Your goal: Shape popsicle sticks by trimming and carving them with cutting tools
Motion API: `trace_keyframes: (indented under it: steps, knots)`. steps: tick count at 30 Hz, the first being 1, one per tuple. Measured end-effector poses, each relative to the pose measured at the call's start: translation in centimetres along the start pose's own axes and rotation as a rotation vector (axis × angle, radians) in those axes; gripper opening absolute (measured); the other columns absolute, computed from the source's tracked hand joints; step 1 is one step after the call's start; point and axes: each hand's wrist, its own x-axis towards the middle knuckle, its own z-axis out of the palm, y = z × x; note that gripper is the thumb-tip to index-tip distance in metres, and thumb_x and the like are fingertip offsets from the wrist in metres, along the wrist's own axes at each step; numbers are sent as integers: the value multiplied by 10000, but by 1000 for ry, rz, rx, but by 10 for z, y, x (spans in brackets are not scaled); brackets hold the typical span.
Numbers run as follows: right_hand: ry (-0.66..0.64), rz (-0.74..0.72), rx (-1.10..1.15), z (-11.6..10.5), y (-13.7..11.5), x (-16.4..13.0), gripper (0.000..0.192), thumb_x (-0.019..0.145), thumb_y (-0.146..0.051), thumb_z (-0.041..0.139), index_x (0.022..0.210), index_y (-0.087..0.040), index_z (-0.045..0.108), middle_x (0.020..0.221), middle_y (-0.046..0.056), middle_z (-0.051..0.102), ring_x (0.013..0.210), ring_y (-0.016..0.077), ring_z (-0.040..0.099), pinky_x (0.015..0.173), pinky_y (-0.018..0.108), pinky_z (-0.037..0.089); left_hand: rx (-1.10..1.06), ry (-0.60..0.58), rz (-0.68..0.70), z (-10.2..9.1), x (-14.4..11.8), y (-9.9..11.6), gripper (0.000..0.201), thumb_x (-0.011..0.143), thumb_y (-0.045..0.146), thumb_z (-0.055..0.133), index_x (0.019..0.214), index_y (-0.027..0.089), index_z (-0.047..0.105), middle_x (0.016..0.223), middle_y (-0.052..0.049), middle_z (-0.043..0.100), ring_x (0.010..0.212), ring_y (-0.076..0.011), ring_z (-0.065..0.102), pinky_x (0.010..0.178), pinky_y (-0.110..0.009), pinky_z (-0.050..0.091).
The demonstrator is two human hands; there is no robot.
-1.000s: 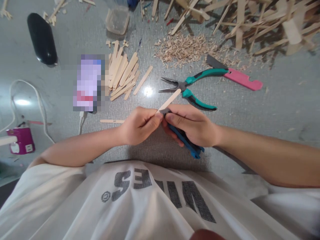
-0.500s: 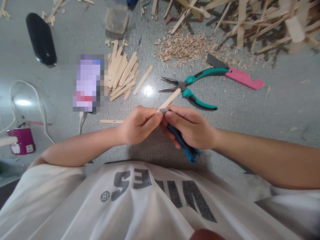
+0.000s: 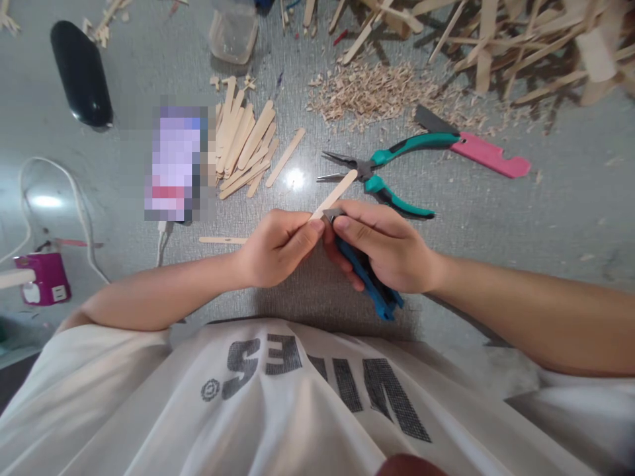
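Right hand (image 3: 384, 248) and cutters (image 3: 370, 284) slightly farther right

Hobby craft bench: wood shavings (image 3: 377, 92), loose craft sticks (image 3: 243, 142) and pliers (image 3: 381, 172) litter the grey tabletop (image 3: 546, 218).

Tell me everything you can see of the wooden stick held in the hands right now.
The wooden stick is a flat, pale craft stick with a rounded free end, looking like bare light wood. It slants up and to the right, above the grey table. The left hand pinches its lower end; the right hand brings a blue-handled cutter against it just beside that grip. Its tip overlaps the teal pliers in this view.
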Motion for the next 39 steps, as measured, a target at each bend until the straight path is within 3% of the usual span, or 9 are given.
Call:
trace_keyframes:
  steps: [11,26,39]
  knots:
    - [17,-7,-98,0,0,-1,265,1119,-259,481,884,-191,580,653,-44,578,412,88,524,319,202,454,76,5,16,-1,-2,-1,512,1146,349,470,659,195,472,505,34,485,424,-58,417,412,-184,319]
    - [14,-85,-216,1,2,-2,266,1139,-261,458,897,-198,548,664,-54,577,411,78,528,353,221,436,195,43,90,0,-2,1,511,1115,260,478,610,197,434,459,43,433,393,-49,382,400,-186,256]
    - [8,-139,-281,1,5,-3,260,1145,-235,441,903,-207,531,662,-69,550,430,68,523,436,242,425,236,43,111,2,0,7,450,1030,139,490,626,222,312,457,78,316,393,-30,263,386,-192,174]
